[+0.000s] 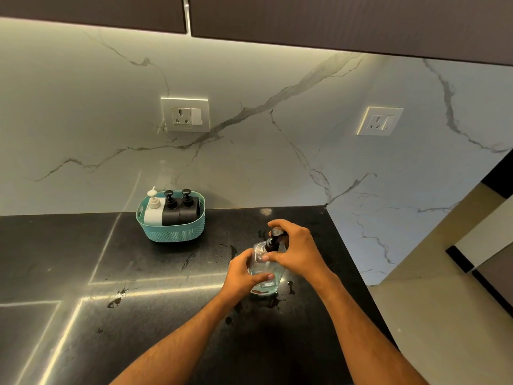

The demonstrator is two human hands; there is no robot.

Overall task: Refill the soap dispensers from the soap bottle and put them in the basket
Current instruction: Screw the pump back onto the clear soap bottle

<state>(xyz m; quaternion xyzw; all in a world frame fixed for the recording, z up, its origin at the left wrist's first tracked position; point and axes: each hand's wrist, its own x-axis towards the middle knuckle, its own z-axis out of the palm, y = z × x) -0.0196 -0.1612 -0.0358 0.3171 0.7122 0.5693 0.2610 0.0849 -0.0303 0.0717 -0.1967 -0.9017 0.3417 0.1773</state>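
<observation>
A clear glass soap bottle (265, 284) with bluish liquid at its bottom stands on the black counter (138, 273). My left hand (244, 276) grips its body from the left. My right hand (298, 250) holds the black pump top (273, 240) at the bottle's neck. A teal basket (172, 232) sits at the back against the wall. In it stand a white dispenser (153, 211) and two black dispensers, one in the middle (170, 208) and one on the right (188, 207).
The counter ends at a marble side wall (388, 218) just right of the bottle. Wet dark spots (290, 286) lie around the bottle's base. Two wall sockets, one (185, 115) above the basket and another (380, 120) further right, sit on the marble backsplash. Dark cabinets (333, 20) hang overhead.
</observation>
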